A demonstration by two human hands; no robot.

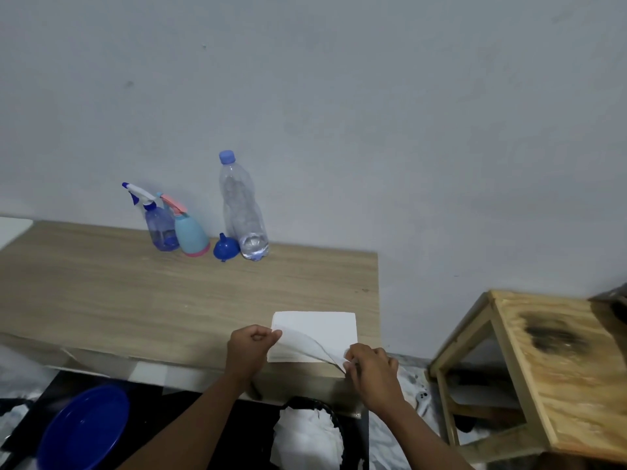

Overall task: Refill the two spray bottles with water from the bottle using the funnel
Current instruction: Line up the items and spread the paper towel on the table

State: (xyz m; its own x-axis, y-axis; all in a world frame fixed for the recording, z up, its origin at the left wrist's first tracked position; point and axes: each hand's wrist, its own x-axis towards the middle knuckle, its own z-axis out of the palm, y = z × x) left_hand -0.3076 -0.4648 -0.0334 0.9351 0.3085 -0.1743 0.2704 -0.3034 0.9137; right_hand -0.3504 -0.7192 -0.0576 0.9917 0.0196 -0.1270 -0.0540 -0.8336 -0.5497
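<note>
Left hand (251, 347), right hand (371, 369) pinching tissue (315, 329), funnel (226, 248) well beyond

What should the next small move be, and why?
Probably peel the top sheet off the white paper and lay it down: the left hand and right hand pinch it, while the water bottle stands capped, untouched.

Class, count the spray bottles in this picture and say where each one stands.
2. The translucent blue spray bottle stands at the far edge of the table; the light blue spray bottle with a pink base stands just right of it, beside the funnel. None appears hidden.
</note>
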